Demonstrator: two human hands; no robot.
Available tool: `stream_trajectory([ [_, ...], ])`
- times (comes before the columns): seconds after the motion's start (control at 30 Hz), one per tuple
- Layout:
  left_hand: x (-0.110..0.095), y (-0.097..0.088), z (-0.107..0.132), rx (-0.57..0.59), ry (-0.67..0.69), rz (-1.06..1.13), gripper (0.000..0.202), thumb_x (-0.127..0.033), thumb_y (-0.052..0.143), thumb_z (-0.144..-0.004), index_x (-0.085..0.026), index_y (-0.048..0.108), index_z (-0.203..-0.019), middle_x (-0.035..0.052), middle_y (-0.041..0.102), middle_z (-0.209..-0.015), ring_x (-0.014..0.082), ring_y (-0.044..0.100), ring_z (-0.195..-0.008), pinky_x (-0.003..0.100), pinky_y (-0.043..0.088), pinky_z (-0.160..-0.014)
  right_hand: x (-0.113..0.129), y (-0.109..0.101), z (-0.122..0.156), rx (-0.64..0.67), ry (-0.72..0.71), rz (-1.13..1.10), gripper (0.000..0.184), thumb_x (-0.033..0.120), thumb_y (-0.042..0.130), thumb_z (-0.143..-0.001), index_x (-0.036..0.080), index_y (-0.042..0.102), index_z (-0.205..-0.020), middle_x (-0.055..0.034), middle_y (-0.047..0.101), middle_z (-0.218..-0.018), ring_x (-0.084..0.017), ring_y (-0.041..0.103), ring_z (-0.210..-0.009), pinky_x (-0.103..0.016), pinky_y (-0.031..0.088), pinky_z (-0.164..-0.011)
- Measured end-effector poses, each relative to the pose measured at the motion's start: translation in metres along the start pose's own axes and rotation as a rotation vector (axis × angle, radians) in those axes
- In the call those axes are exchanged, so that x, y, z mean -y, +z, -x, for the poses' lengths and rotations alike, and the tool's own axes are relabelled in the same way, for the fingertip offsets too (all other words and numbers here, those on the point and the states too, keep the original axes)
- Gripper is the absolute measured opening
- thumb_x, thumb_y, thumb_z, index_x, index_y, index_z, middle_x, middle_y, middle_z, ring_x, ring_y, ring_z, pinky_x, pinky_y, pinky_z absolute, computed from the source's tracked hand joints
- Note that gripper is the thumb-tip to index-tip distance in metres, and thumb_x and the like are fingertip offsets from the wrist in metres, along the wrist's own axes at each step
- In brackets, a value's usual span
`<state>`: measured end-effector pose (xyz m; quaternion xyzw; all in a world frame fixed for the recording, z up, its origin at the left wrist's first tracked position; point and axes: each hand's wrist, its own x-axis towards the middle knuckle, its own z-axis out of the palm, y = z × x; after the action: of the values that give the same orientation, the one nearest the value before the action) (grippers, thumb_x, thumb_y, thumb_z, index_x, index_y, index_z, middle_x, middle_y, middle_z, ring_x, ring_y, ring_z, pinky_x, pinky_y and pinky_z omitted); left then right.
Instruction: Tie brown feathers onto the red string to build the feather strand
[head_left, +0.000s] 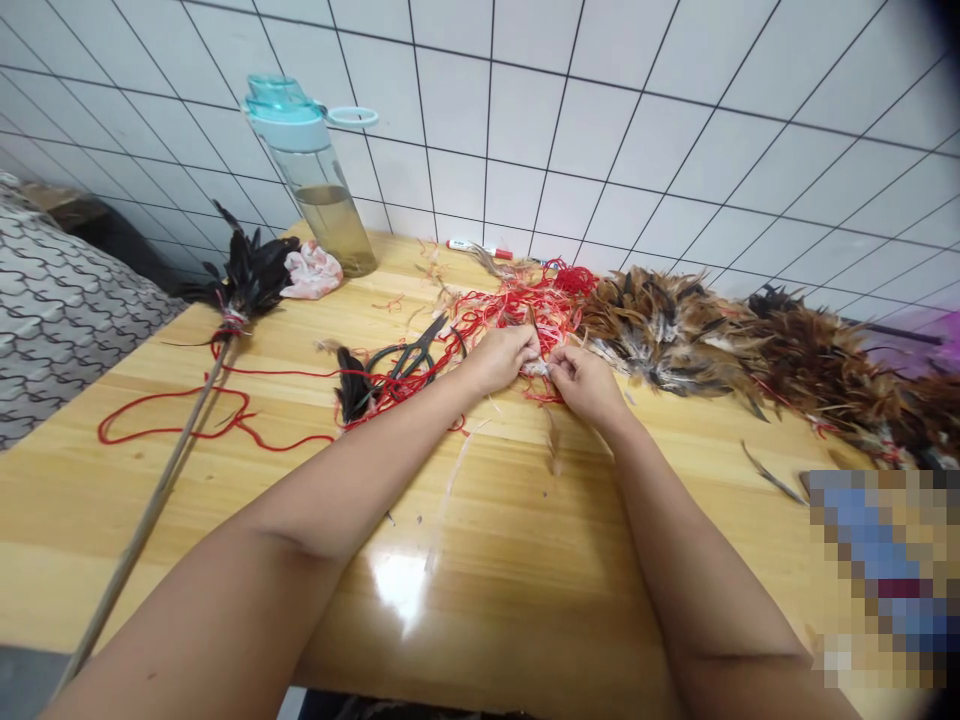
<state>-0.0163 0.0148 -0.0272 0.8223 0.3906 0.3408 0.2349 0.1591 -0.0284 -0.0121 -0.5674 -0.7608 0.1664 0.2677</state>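
Observation:
My left hand (501, 356) and my right hand (586, 381) meet at the middle of a wooden table (480, 540), fingers pinched together on a small pale feather bundle (535, 367) at the edge of a tangle of red string (517, 305). Brown feathers (660, 325) lie heaped just right of my right hand. Black scissors (409, 355) rest left of my left hand, beside a small black feather tuft (351, 388).
A thin stick (161, 480) tipped with black feathers (251, 275) crosses the table's left side, with red string (180, 420) looped around it. A water bottle (319, 180), a pink cloth (311, 270) and a red marker (480, 248) stand near the tiled wall. More dark feathers (832, 370) spread right.

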Motion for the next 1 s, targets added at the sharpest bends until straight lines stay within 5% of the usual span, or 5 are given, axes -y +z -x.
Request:
stream_trajectory([
  [0.37,0.004,-0.001,0.001,0.046,0.097,-0.205,0.018,-0.006,0.045,-0.074,-0.018,0.058,-0.078,0.0031,0.06,-0.075,0.0176,0.052,-0.072,0.027,0.036,-0.065,0.009,-0.023,0.0,0.12,-0.043,0.012,0.014,0.02,0.051,-0.076,0.018,0.065,-0.075,0.0013,0.057,-0.06,-0.012,0.046,-0.054,-0.024,0.033,-0.056],
  [0.67,-0.003,-0.003,0.001,0.02,0.06,-0.118,0.014,-0.007,0.047,-0.074,-0.018,0.055,-0.077,0.0017,0.058,-0.074,0.0159,0.051,-0.071,0.027,0.037,-0.067,0.01,-0.032,0.001,0.264,-0.101,-0.043,0.016,0.023,0.05,-0.077,0.017,0.065,-0.074,0.0017,0.059,-0.063,-0.011,0.047,-0.058,-0.023,0.035,-0.06],
  [0.87,-0.019,-0.011,0.001,-0.054,0.044,0.21,0.008,-0.013,0.047,-0.081,-0.017,0.054,-0.081,-0.0015,0.056,-0.072,0.0114,0.052,-0.068,0.023,0.04,-0.067,0.008,-0.03,-0.001,0.117,0.03,-0.083,0.018,0.029,0.056,-0.077,0.017,0.069,-0.08,0.0006,0.062,-0.065,-0.011,0.046,-0.058,-0.024,0.034,-0.059],
  [1.0,-0.023,-0.01,0.002,-0.107,0.033,0.241,0.007,-0.016,0.047,-0.082,-0.017,0.054,-0.082,-0.0013,0.056,-0.074,0.011,0.052,-0.069,0.023,0.041,-0.068,0.009,-0.034,0.0,0.059,0.049,-0.127,0.022,0.035,0.06,-0.076,0.018,0.071,-0.083,0.0014,0.058,-0.062,-0.011,0.045,-0.057,-0.024,0.034,-0.058],
])
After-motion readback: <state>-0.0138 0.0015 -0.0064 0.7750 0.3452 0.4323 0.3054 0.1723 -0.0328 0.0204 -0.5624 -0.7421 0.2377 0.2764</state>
